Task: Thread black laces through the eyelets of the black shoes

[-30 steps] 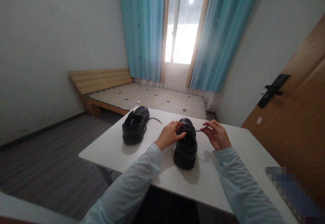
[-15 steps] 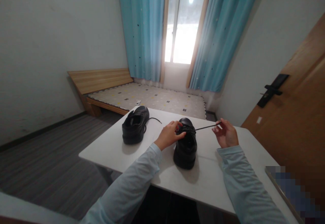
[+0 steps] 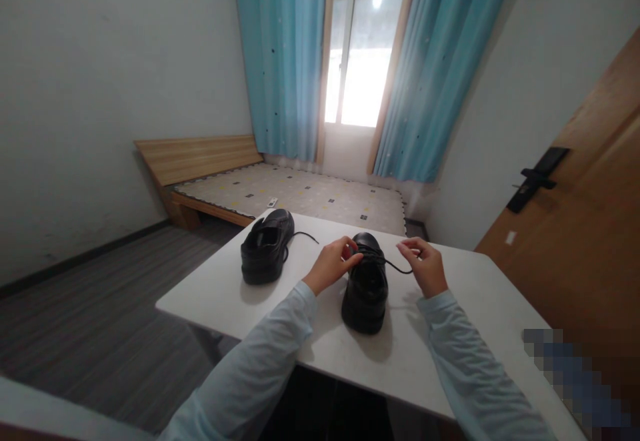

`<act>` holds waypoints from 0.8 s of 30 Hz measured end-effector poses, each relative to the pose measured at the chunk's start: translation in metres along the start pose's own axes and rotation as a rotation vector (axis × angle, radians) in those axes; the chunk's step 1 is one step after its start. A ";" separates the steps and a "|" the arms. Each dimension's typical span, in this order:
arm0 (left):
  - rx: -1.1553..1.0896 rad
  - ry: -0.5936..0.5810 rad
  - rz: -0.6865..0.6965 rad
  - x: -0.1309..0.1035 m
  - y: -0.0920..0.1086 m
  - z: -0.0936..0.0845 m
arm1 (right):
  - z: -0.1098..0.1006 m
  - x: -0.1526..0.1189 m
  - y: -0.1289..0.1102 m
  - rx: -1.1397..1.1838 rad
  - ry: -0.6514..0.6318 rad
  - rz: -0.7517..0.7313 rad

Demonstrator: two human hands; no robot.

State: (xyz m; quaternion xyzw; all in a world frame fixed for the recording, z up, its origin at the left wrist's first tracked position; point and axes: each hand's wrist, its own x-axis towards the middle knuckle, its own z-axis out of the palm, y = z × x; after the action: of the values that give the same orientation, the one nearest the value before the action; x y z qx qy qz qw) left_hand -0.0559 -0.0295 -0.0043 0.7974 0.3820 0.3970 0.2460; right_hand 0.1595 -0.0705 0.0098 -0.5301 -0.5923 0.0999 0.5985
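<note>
A black shoe (image 3: 365, 304) stands on the white table, its toe pointing away from me. My left hand (image 3: 334, 261) is at its laced front from the left, thumb and fingers curled on the laces. From the shoe's right side a slack black shoelace (image 3: 399, 269) curves over to my right hand (image 3: 424, 264). That hand is raised just right of the shoe with its fingers bent together around the lace; its end is partly hidden by the fingers. A second black shoe (image 3: 265, 247) sits to the left, a loose lace trailing from it.
Both shoes rest on the white table (image 3: 210, 294). Behind it is a bed (image 3: 310, 191) with a small white object (image 3: 273, 202) on it. A wooden door (image 3: 575, 227) stands at the right, and a blurred patch (image 3: 575, 374) covers the lower right corner.
My right hand has moved left, closer to the shoe, and the lace that was pulled straight now hangs slack. My left hand stays at the laces with little movement.
</note>
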 end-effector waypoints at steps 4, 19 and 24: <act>-0.023 -0.015 0.010 0.001 0.000 -0.001 | 0.004 -0.005 -0.004 -0.238 -0.103 -0.219; -0.189 0.236 -0.177 0.007 0.001 -0.003 | 0.010 -0.011 -0.012 -0.169 -0.366 -0.231; -0.172 0.448 -0.258 0.010 -0.001 -0.010 | 0.011 -0.012 -0.013 -0.167 -0.368 -0.260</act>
State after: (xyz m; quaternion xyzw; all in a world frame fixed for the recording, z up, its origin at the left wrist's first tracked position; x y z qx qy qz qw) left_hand -0.0610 -0.0201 0.0048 0.6105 0.4903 0.5599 0.2708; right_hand 0.1406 -0.0792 0.0091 -0.4701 -0.7608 0.0677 0.4422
